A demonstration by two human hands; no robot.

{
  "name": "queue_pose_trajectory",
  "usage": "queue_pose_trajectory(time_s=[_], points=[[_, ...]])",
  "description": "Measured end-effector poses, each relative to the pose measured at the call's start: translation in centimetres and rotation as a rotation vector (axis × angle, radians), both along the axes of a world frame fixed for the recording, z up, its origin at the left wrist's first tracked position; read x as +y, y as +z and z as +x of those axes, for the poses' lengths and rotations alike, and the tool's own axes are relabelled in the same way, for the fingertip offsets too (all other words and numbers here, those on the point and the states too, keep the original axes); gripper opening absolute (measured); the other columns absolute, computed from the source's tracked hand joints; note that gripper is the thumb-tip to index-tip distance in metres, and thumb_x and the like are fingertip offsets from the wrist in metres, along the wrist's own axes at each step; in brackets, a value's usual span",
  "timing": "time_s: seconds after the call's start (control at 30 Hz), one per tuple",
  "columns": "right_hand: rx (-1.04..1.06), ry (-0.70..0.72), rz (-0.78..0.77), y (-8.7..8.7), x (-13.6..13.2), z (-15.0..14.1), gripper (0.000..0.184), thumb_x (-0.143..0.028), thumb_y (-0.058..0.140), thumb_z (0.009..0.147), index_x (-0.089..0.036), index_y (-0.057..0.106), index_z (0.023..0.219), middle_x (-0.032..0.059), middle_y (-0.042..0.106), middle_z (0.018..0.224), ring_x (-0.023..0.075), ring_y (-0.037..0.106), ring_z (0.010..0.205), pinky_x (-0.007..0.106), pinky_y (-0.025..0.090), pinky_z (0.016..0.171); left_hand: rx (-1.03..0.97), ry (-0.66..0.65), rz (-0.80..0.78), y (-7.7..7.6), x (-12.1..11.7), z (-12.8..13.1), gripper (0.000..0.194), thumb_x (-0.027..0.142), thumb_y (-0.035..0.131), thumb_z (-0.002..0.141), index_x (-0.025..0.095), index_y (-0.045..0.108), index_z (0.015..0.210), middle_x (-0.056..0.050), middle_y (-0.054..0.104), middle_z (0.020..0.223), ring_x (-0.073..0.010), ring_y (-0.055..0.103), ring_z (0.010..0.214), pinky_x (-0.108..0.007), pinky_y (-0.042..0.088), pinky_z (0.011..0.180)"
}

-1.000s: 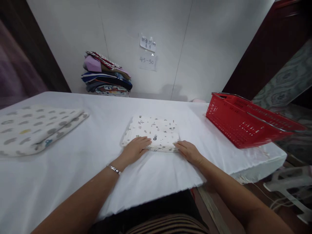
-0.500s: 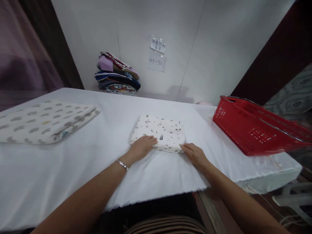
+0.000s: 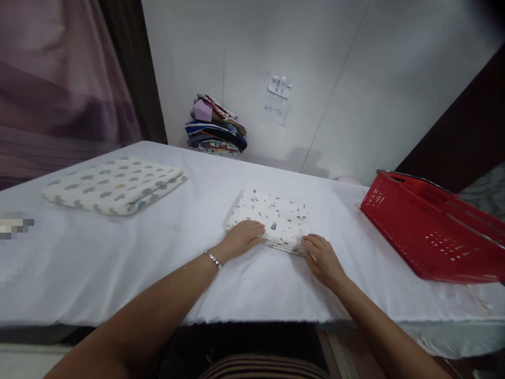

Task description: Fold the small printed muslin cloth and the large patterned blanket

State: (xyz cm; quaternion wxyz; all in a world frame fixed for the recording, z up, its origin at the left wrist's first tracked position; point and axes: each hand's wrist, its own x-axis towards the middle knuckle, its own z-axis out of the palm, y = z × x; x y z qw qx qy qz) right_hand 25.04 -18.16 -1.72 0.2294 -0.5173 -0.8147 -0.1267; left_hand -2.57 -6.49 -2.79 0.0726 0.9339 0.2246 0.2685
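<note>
A folded white cloth (image 3: pixel 276 216) with small grey and brown printed figures lies flat in front of me, its layers showing along the near edge. My left hand (image 3: pixel 241 237), with a silver bracelet at its wrist, rests on the cloth's near left edge, fingers laid out flat on top. At the near right corner, my right hand (image 3: pixel 321 258) touches the side of the cloth with loosely bent fingers. Its thumb is partly hidden. Neither hand grips the cloth.
To the left lies a larger folded white cloth (image 3: pixel 114 184) with grey cloud-like shapes. A red plastic basket (image 3: pixel 430 231) stands at the right end of the white-covered table (image 3: pixel 197 205). A pile of folded textiles (image 3: pixel 216 126) sits by the wall beside paper signs (image 3: pixel 278 100).
My view has turned left, so everything appears farther right. My right fingers have slid from the cloth's corner top to its side. The left hand keeps its place on the cloth.
</note>
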Motion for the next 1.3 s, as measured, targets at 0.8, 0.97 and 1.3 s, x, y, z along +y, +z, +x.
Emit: queue_pose_trajectory(time_s=[0.8,0.97,1.3], points=[[0.322,-0.019,-0.13,-1.2,4.1,-6.2,0.018,-0.025,0.051,0.087,-0.024,0.066,0.095,0.0063,0.062,0.089,0.0213,0.054,0.085,0.037,0.044,0.075,-0.067,0.128,-0.145,0.1,-0.5,0.8,0.017,0.025,0.047,0.089,0.022,0.064,0.09,-0.003,0.057,0.086,-0.0162,0.049,0.082,-0.032,0.04,0.075],[0.403,-0.046,-0.171,-1.4,4.0,-6.3,0.017,-0.024,0.052,0.087,-0.025,0.067,0.095,0.0054,0.061,0.09,0.021,0.053,0.087,0.037,0.044,0.076,-0.078,0.139,-0.119,0.0,-0.5,1.0,0.022,0.025,0.043,0.091,0.021,0.065,0.087,-0.003,0.057,0.084,-0.0158,0.049,0.081,-0.032,0.038,0.073],[0.545,0.005,-0.165,-1.8,4.2,-5.8,0.013,-0.025,0.054,0.085,-0.025,0.067,0.087,0.0049,0.062,0.087,0.0205,0.055,0.084,0.036,0.047,0.073,-0.075,0.093,-0.062,0.4,-0.5,0.4,0.024,0.022,0.04,0.092,0.024,0.064,0.092,-0.002,0.06,0.087,-0.0146,0.05,0.082,-0.033,0.038,0.076]])
